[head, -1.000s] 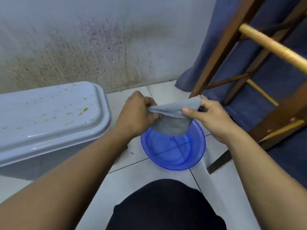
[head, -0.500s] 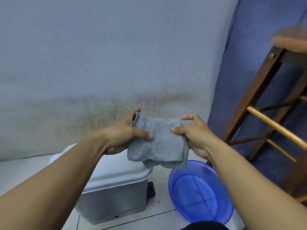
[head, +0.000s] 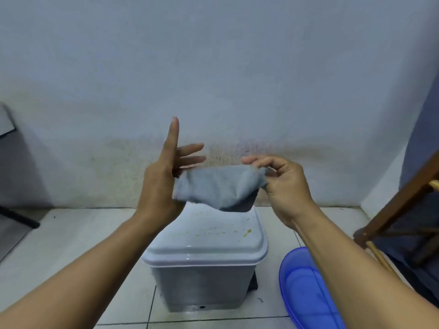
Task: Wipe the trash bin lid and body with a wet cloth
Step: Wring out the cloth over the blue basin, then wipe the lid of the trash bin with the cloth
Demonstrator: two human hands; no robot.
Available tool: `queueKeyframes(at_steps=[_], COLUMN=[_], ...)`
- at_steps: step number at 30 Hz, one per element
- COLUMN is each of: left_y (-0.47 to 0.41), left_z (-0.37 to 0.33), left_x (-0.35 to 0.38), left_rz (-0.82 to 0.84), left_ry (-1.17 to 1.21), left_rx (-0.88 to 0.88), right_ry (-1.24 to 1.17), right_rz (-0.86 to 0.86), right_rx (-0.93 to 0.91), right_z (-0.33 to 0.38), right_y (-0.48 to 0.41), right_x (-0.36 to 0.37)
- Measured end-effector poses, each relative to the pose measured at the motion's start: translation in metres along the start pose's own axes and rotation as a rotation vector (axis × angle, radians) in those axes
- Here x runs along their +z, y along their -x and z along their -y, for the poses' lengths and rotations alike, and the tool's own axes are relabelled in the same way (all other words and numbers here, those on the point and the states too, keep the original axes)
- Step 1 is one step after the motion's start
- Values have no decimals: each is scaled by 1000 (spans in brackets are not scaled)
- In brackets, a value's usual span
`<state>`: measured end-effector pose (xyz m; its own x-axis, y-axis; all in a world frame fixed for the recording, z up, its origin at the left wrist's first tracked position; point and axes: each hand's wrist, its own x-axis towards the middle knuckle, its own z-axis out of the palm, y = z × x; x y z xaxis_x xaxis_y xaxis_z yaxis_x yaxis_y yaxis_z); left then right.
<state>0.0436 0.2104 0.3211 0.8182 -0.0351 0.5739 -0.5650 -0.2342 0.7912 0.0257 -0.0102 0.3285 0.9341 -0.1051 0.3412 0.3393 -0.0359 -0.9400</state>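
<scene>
A grey trash bin stands on the tiled floor in the middle, its pale lid shut and spotted with yellow-green stains. Above the lid hangs a folded grey cloth. My right hand pinches the cloth's right end between thumb and fingers. My left hand is flat and spread, fingers apart, with the cloth's left end lying against its palm.
A blue plastic basin sits on the floor right of the bin. A wooden chair frame and blue fabric stand at the far right. A stained wall rises behind the bin. A dark object lies at far left.
The view swung left, bringing the bin to the centre. My left hand released its pinch and spread flat under the cloth; the right hand keeps hold of it.
</scene>
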Motion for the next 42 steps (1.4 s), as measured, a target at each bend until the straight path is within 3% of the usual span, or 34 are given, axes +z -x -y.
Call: queueKeyframes(at_steps=[2, 4, 8, 11, 13, 16, 19, 21, 24, 26, 29, 32, 42], left_y=[1, 2, -1, 2, 2, 1, 0, -5, -9, -8, 0, 9, 13], left_z=[12, 27, 36, 38, 36, 28, 18, 29, 59, 84, 106, 103, 100], left_x=[-2, -6, -7, -4, -1, 8, 11, 2, -26, -47, -67, -74, -72], left_rz=[-19, 65, 243, 358, 342, 281, 510, 575, 404, 255, 145, 212, 246], left_ry=[81, -91, -12, 186, 313, 554, 756, 518, -173, -362, -362, -290, -234], left_rx=[-63, -89, -566, -838, -905, -967, -960, -905, -716, -751, -977, -1171, -1170], right_ry=[-91, -163, -258, -440, -393, -125, 154, 211, 308, 423, 541, 630, 1030], right_rz=[35, 109, 273, 275, 274, 295, 343, 256, 5, -112, -172, -121, 39], right_rx=[50, 186, 568, 722, 748, 671, 514, 481, 465, 435, 467, 534, 493], right_z=[-7, -15, -36, -48, -50, -52, -51, -50, -48, -51, -60, -66, -90], right_y=[-1, -3, -4, -5, -6, -4, 0, -5, -16, -21, -21, -18, -20], right_x=[3, 6, 8, 14, 19, 31, 43, 37, 10, -12, -33, -39, -33])
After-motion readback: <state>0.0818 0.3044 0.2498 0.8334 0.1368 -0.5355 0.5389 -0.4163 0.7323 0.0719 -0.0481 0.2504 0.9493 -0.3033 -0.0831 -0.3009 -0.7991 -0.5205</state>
